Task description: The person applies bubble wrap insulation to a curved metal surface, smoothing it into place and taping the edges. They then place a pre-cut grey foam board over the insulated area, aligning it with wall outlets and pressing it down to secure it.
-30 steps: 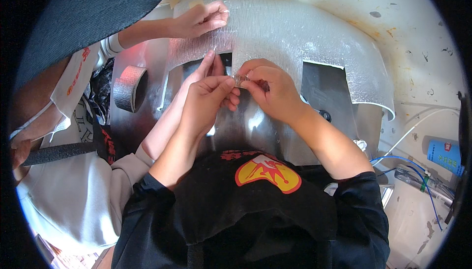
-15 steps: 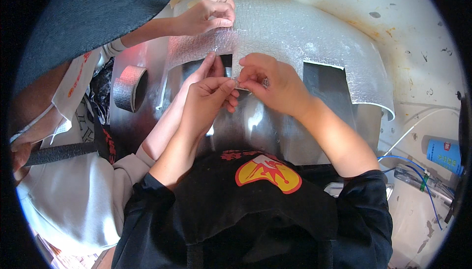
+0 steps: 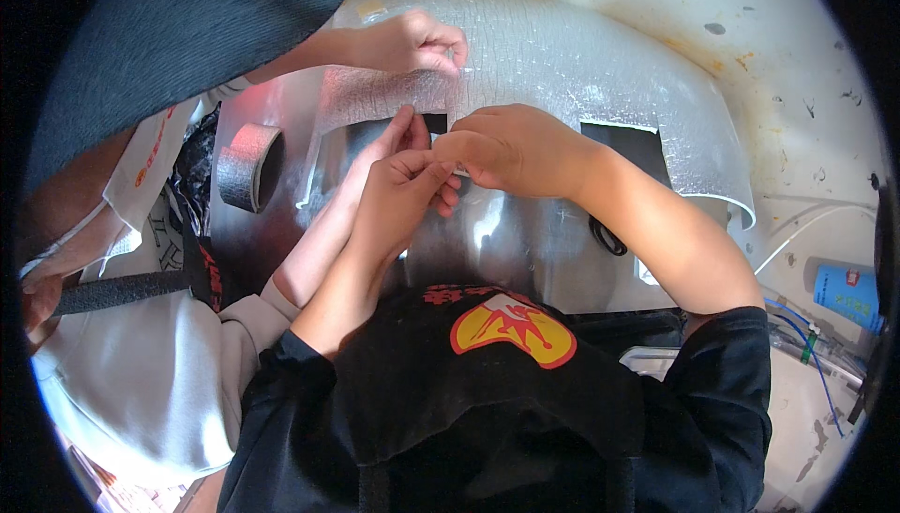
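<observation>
L hand (image 3: pixel 397 189) seems to pinch the lower-centre edge of the silver, crinkled foil-faced sheet (image 3: pixel 600 72), prob. to steady it; R hand (image 3: pixel 514 150) curled right beside, fingertips hidden, can't tell if gripping. Sheet's draped over a shiny grey metal panel (image 3: pixel 516 264). Co-worker's lower hand (image 3: pixel 392 137) near same edge, maybe bracing; co-worker's upper hand (image 3: pixel 422 44) over foil. Silver round tape roll (image 3: pixel 240 171) at left, apparently w/in reach.

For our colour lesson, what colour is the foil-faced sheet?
The foil-faced sheet is silver, clearest in head view.
</observation>
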The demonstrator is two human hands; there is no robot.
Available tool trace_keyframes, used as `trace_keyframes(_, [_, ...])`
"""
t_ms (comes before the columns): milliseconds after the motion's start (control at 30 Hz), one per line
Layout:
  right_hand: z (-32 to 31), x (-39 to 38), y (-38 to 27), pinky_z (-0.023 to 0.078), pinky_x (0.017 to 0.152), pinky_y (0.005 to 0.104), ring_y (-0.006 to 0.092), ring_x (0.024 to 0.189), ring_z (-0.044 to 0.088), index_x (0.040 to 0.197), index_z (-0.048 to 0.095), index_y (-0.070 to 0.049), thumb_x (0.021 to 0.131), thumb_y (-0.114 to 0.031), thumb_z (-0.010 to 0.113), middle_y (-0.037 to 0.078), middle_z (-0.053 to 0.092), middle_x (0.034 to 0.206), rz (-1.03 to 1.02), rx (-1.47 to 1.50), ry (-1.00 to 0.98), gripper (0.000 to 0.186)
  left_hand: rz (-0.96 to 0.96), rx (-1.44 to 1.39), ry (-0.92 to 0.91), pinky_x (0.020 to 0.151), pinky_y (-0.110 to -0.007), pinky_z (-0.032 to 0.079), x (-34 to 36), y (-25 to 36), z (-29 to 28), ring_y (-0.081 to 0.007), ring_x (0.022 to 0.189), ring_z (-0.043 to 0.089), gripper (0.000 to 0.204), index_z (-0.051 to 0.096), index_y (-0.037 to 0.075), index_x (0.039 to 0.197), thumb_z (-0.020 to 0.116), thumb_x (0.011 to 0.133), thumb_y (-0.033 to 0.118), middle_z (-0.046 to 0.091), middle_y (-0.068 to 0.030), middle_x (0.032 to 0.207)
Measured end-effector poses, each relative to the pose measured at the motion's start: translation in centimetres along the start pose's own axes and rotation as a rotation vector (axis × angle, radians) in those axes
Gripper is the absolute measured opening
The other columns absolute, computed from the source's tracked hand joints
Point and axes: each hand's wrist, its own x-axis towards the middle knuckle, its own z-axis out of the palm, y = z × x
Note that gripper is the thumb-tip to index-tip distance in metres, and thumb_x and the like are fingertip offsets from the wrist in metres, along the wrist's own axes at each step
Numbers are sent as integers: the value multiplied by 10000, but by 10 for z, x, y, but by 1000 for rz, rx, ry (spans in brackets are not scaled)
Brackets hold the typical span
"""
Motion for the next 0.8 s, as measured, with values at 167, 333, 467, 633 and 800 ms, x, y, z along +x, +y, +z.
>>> trace_keyframes(167, [10,-3,10,445,545,359,275,649,559,976,439,-95,641,-38,620,59,536,697,-80,-23,94,384,-14,-42,-7,480,-208,451,0,1,0,-92,557,539,664,125,84,1411,522,878,64,572,-31,722])
trace_keyframes(333, [18,-1,16,441,538,376,303,622,547,908,433,-78,637,-7,625,83,527,681,-103,3,194,340,-46,-103,13,470,-201,449,3,2,-3,-94,545,544,689,132,57,1404,549,857,65,589,-33,719])
trace_keyframes(467, [25,-7,19,442,545,392,317,624,546,878,431,-66,642,3,628,105,531,681,-44,-11,158,315,-53,-122,46,450,-207,444,1,-1,-1,-107,529,552,354,441,-5,1162,564,844,88,593,-47,697])
trace_keyframes(633, [18,-10,11,447,567,384,311,656,560,908,462,-74,670,-14,594,108,550,697,168,31,62,279,-94,-62,110,460,-217,440,2,-3,2,-118,542,553,145,610,-22,863,559,844,113,585,-62,703])
trace_keyframes(800, [13,-15,11,443,555,342,252,620,552,835,527,-74,647,3,606,78,541,683,358,102,132,218,-100,-55,106,451,-217,436,3,-2,2,-121,536,549,153,602,-27,875,553,849,116,580,-66,700])
